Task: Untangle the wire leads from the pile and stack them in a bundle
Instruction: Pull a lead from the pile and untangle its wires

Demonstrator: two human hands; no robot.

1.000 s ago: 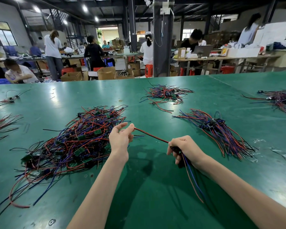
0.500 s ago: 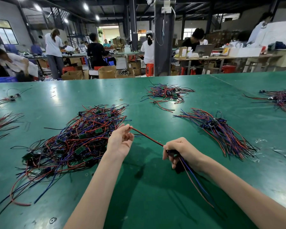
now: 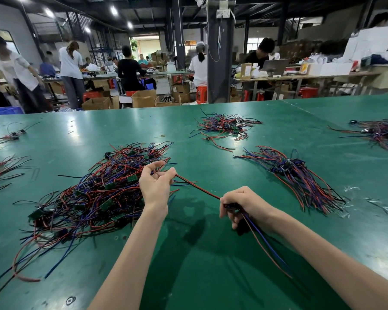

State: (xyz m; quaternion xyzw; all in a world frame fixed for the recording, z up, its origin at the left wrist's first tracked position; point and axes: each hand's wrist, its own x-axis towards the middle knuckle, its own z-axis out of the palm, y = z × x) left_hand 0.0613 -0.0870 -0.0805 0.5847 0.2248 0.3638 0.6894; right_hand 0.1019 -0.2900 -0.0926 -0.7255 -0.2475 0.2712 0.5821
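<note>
Head view: a green bench (image 3: pixel 211 276) carries a large tangled pile (image 3: pixel 92 193) of red, blue and black wires with small green boards caught among them. At the pile's right edge, the left hand (image 3: pixel 155 186) is raised just above it. Its thumb and forefinger pinch one end of a red-and-black lead (image 3: pixel 197 187), and its other fingers curve loosely. The lead runs taut, right of the pile, to the right hand (image 3: pixel 242 204), whose fingers are curled round a dark part of it. Out of that fist blue and red strands (image 3: pixel 262 240) trail down toward the person, off the bench surface.

Well to the right of the pile lies a bundle (image 3: pixel 300 175) of leads laid roughly side by side, with their dark connectors gathered near its middle. Beyond the pile and to its right sits a smaller tangle (image 3: pixel 224 127). Further right of the pile, at the frame edge, there is another heap (image 3: pixel 381 133). Left of the pile, loose red and black wires (image 3: pixel 2 168) fan across the bench. Behind the bench, far past the pile, people stand and sit at other tables among cardboard boxes.
</note>
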